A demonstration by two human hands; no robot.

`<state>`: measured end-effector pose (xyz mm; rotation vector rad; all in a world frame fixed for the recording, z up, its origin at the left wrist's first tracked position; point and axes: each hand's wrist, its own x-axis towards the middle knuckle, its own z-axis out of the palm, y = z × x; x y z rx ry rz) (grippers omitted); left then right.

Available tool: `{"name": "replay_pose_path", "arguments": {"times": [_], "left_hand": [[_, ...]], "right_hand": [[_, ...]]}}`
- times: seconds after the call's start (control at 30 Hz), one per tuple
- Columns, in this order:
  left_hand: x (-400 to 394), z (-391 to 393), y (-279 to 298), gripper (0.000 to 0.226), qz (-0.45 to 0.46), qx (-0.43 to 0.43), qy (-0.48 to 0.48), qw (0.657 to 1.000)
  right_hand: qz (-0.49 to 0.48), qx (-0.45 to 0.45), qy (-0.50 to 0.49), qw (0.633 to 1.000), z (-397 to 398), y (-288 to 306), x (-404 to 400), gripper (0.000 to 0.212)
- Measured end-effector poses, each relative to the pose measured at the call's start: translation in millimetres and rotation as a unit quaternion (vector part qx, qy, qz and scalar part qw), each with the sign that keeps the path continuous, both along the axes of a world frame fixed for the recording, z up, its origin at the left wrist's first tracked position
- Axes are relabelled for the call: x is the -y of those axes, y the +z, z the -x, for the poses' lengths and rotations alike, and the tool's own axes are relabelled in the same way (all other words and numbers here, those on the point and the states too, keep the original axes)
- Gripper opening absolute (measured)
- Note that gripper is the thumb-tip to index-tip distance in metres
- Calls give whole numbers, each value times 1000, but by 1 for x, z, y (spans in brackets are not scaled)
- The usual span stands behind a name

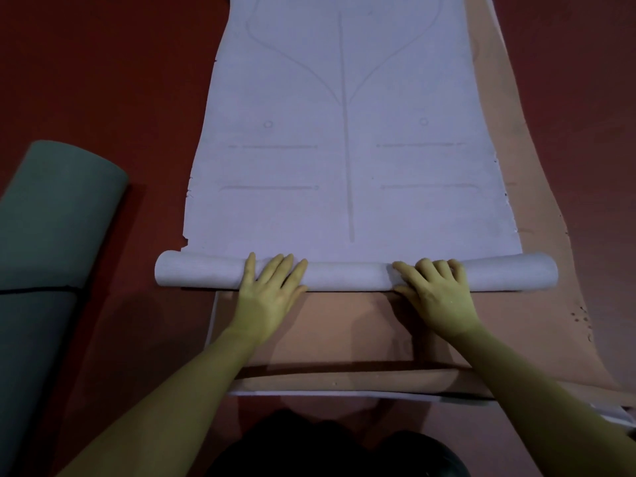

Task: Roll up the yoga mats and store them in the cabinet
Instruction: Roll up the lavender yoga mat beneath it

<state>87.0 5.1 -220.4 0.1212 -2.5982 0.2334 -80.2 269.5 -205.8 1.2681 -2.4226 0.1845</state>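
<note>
Fingers (275,270) of left hand (272,290) lie nearly straight, spread over top of rolled end (354,275) of lilac yoga mat (344,149), pressing, not gripping. Right hand (437,290) at 3 o'clock from left, fingers bent over roll's crest, thumb against its near side. Roll lies crosswise at frame centre; unrolled part stretches toward 12 o'clock. Pink mat (344,325) beneath, showing at 6 and 3 o'clock. Rolled green mat (51,215) on red floor (103,80) at 9 o'clock, well apart.
</note>
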Motion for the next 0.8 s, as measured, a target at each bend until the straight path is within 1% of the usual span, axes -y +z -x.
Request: {"name": "replay_pose_path", "arguments": {"times": [0.07,0.1,0.17,0.23,0.3,0.37,0.43,0.5,0.57,0.67,0.73,0.8], "left_hand": [[0,3,3,42,7,44,15,999],[1,6,4,47,4,72,23,997],[5,14,10,52,-14,132,34,991],[9,21,16,54,-38,185,32,981],[11,26,22,54,-61,218,14,974],[15,30,26,55,-73,225,8,972],[16,33,28,57,-78,225,35,971],[5,31,27,55,-63,230,71,969],[-13,22,21,49,-50,224,80,970],[-29,20,22,54,-88,233,101,963],[-25,35,27,59,-116,253,115,954],[-21,49,32,60,-134,279,131,942]], "right_hand": [[0,0,-4,1000,1,1,2,28],[1,3,-10,1000,2,1,3,29],[-9,22,-24,999,2,1,3,34],[-23,44,-31,998,-1,2,2,41],[-34,65,-34,997,-1,4,2,45],[-51,96,-43,993,4,9,8,48],[-84,143,-63,984,12,13,16,54],[-107,182,-84,974,17,17,23,56],[-118,193,-95,969,20,16,27,58],[-136,203,-97,965,26,16,31,68],[-131,213,-106,962,31,17,36,66],[-111,203,-120,965,34,18,41,62]]}}
